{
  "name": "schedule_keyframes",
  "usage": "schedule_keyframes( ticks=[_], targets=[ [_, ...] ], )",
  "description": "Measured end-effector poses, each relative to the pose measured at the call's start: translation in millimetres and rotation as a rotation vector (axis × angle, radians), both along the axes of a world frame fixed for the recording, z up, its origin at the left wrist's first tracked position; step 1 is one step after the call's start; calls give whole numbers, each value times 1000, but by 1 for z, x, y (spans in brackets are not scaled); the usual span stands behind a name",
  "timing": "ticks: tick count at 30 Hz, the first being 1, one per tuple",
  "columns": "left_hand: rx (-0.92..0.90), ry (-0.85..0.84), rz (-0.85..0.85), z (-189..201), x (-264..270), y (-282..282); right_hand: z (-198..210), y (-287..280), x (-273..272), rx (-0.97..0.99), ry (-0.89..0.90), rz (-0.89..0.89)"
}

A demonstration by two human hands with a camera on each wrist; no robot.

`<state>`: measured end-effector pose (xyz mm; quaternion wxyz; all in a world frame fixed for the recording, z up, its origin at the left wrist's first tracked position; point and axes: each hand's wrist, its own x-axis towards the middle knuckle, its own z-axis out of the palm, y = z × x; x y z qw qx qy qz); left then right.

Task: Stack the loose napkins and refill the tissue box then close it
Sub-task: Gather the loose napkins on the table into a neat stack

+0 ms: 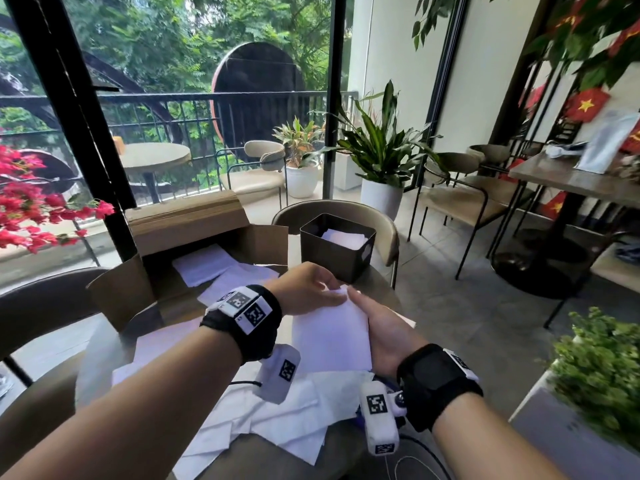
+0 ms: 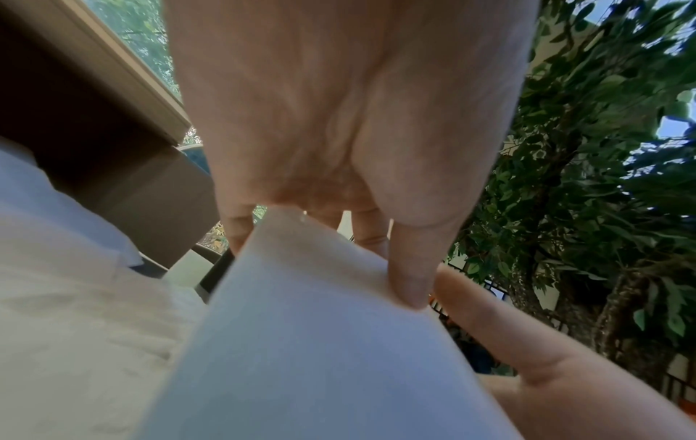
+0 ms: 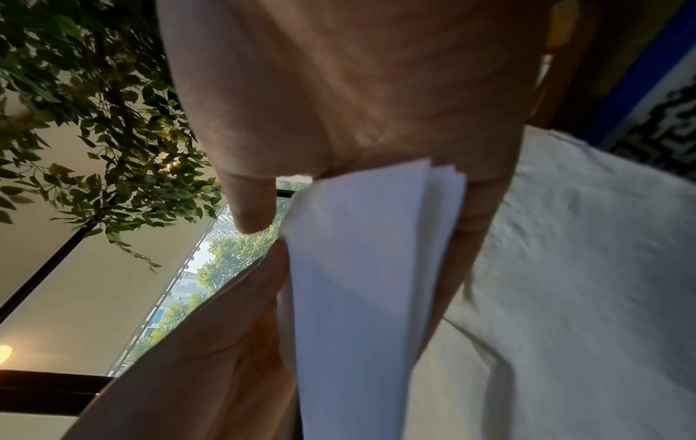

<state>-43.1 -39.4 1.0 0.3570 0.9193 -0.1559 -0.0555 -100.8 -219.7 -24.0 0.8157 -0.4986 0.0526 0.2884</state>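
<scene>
I hold a stack of white napkins upright over the table with both hands. My left hand pinches its top edge; in the left wrist view the thumb presses the stack against the fingers behind it. My right hand grips the stack's right side, with the napkins between its thumb and fingers. The black tissue box stands open just beyond the hands, with white napkins inside it. More loose napkins lie spread on the table below my wrists.
An open cardboard box with napkins in it lies to the left of the tissue box. A chair back stands behind the tissue box. A potted plant sits at the right, and red flowers at the left.
</scene>
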Motion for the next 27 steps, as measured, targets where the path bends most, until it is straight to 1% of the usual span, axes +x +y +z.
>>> schedule_keyframes(
  ticks=[2, 4, 7, 10, 11, 13, 15, 18, 20, 23, 25, 27],
  targets=[
    [13, 9, -27, -1, 1, -1, -4, 1, 2, -4, -29, -14],
    [42, 11, -40, -5, 3, -1, -8, 1, 3, -3, -13, -22],
    [61, -23, -8, -10, 1, -2, -11, -2, 3, -34, -32, 8],
    [-25, -3, -29, -10, -5, 2, -16, -7, 6, -88, -50, 21],
    [-59, 0, -25, -8, -7, 8, -17, -8, 7, -100, -51, 25],
    [-69, -15, 21, -3, -8, 30, -15, -11, 9, -111, -63, 12],
    [33, -27, 85, -1, -8, 67, -8, -19, 10, -128, -61, 1],
    [284, 29, 211, -6, -14, 138, 3, -26, 10, -122, -40, 41],
    [468, 50, 249, -10, -21, 173, 5, -27, 8, -129, -36, 45],
    [568, 127, 295, -14, -38, 201, 4, -19, 5, -155, -46, 29],
    [630, 125, 339, -21, -43, 211, 3, -12, 0, -146, -60, 19],
    [642, 127, 371, -27, -47, 216, 4, -6, -4, -142, -68, 9]
  ],
)
